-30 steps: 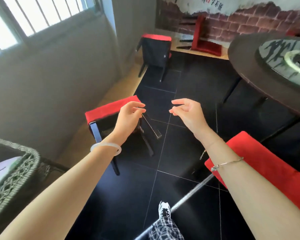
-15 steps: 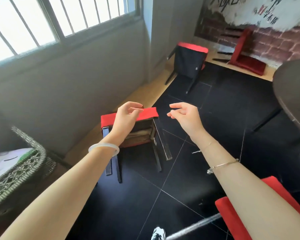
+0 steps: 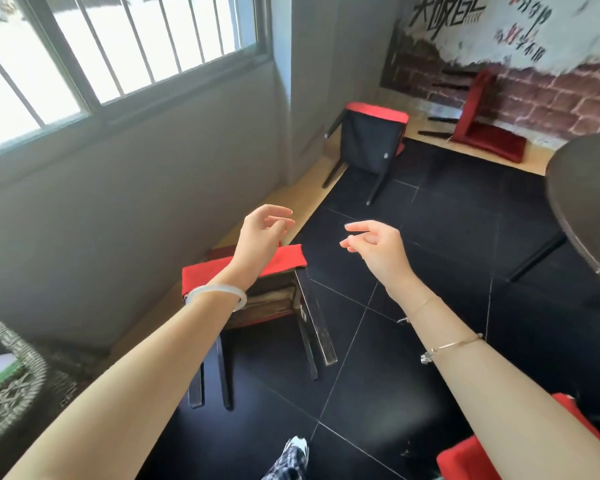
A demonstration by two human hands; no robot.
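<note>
1. Landmark: tipped chair (image 3: 288, 259), with a red cushion and dark legs. It lies on its side on the black tiled floor (image 3: 413, 358), with its legs pointing toward the camera.
2. Left hand (image 3: 258, 237): held in the air above the tipped chair, with the wrist crossing the red cushion in the view. The fingers are loosely curled and spread apart, and they hold nothing and touch nothing. A white bangle (image 3: 219, 293) sits on the wrist.
3. Right hand (image 3: 378, 249): held in the air to the right of the tipped chair, over bare floor, level with the left hand and apart from it. The fingers are relaxed and slightly bent, with the thumb and forefinger near each other but closed on nothing. A thin bracelet (image 3: 456, 344) sits on the forearm.
4. Second chair (image 3: 371, 143): beyond the tipped chair, leaning over with its dark back toward the camera.
5. Overturned chair (image 3: 489, 136): farther beyond the tipped chair, against the brick wall.
6. Round table (image 3: 582, 209): well to the right of the tipped chair.
7. Wicker basket (image 3: 18, 379): to the left of the tipped chair, at the frame edge.
8. Barred window (image 3: 118, 46): above and to the left of the tipped chair.
</note>
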